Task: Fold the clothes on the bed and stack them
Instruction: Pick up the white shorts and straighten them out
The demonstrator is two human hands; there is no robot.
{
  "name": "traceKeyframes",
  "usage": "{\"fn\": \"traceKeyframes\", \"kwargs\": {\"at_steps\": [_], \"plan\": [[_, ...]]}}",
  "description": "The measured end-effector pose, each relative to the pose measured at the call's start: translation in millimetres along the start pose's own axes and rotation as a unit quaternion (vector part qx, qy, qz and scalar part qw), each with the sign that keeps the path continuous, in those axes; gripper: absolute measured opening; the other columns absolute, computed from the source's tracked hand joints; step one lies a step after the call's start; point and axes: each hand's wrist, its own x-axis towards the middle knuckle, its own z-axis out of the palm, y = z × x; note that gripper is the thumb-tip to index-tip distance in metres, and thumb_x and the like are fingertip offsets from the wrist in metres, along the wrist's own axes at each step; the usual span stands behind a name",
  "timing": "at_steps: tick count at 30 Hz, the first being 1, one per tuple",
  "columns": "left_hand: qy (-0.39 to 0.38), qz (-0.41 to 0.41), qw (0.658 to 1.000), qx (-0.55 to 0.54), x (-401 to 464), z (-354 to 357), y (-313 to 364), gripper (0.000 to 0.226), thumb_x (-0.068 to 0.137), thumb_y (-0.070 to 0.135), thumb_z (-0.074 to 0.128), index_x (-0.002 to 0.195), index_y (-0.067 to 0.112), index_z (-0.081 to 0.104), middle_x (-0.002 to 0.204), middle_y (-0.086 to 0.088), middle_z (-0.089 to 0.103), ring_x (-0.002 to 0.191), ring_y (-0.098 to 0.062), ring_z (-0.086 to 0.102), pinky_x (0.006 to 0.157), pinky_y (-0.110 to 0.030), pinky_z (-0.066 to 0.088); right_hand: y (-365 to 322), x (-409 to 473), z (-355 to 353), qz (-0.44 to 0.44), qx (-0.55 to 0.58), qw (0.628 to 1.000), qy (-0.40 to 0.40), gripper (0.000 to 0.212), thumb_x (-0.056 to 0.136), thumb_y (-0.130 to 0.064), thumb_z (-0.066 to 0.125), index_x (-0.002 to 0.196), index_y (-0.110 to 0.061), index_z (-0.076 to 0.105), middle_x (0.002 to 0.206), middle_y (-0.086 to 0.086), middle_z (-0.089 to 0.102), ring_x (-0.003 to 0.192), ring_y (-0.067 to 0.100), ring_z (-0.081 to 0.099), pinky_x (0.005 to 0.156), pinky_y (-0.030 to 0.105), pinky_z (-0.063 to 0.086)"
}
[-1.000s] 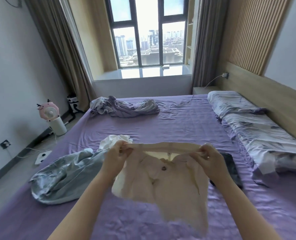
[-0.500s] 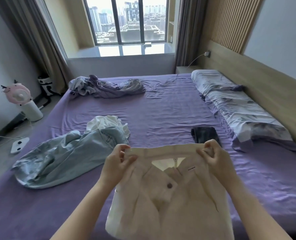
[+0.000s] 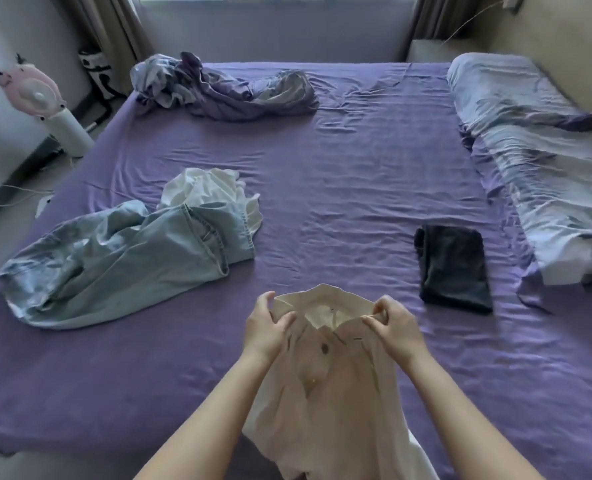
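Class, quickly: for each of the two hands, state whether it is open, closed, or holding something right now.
Left hand: closed, gripping the waistband of the cream garment.
Right hand: closed, pinching the same waistband on its other side.

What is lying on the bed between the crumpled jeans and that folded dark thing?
Nothing: in the head view, only wrinkled purple sheet lies between the light blue jeans and the folded dark garment.

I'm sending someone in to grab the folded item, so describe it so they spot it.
On the purple bed, look toward the pillows. Beside them lies a dark folded garment, the only neat, flat, black rectangle; the other clothes are pale and crumpled.
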Motion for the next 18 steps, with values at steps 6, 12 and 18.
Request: {"fn": "traceKeyframes", "kwargs": {"at_steps": [6,12,18], "plan": [[-0.059,-0.026,0.998,0.0,71,12,5,0.029,0.082,0.006,0.065,0.11,0.013,0.064,0.089,0.008,0.065,0.078,-0.009,0.059,0.072,-0.023,0.048,17,76,0,0.001,-0.01,1.0,0.009,0.021,0.085,-0.01,0.064,0.079,-0.013,0.044,0.064,-0.005,0.048,0.065,0.018,0.046,0.055,0.023,0.027],[0.04,-0.018,0.999,0.023,143,25,9,0.006,0.085,0.018,0.065,0.09,0.018,0.063,0.089,0.003,0.066,0.086,-0.017,0.061,0.079,-0.031,0.047,34,134,-2,-0.001,-0.013,0.998,0.055,0.01,0.087,-0.006,0.06,0.085,-0.007,0.05,0.074,0.003,0.053,0.075,0.026,0.051,0.062,0.028,0.031],[0.087,0.037,0.987,0.133,182,75,-22,0.04,0.083,0.015,0.064,0.122,0.015,0.055,0.12,-0.004,0.053,0.11,-0.021,0.049,0.092,-0.025,0.033,67,142,55,-0.11,-0.168,0.978,0.055,0.033,0.074,0.003,0.069,0.105,-0.005,0.063,0.126,0.017,0.056,0.125,0.038,0.044,0.102,0.048,0.038]]}}
